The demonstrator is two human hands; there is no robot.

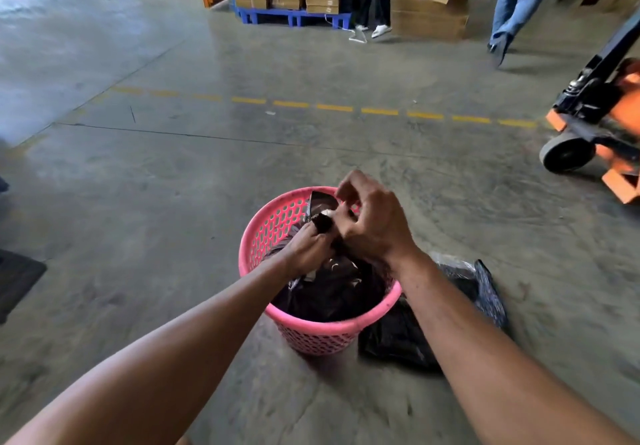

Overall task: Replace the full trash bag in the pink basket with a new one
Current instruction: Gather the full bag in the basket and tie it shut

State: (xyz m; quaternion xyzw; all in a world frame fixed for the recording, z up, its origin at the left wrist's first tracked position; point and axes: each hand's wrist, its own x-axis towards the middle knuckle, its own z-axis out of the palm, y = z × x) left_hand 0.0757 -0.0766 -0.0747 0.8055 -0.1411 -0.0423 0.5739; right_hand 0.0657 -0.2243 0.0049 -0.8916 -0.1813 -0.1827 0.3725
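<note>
Head view: a person is bending over a pink basket (313, 328) standing on a bare concrete floor (173, 185); both hands are meeting directly above its mouth, working the gathered neck of the black trash bag (332, 289) that is filling it; the left hand (306, 249) is gripping the bunched plastic, a fold of it wrapping over the fingers; the right hand (372, 223) is curling over from the other side, its fingertips pinching a loose end of the same film, apparently tying or twisting it shut. The bag is sitting straight below the hands, its neck rising upright toward them, so the lift to come should be running straight up; neither hand is looking nearer than the other. The basket is round, rigid, perforated plastic; the bag is thin, glossy and crumpled. Another black bag (415, 337) is lying slack on the floor, touching the basket's right side, closest to the right arm; whether it is the new liner cannot be told. A pallet jack (595, 126) is standing well apart at right.
</note>
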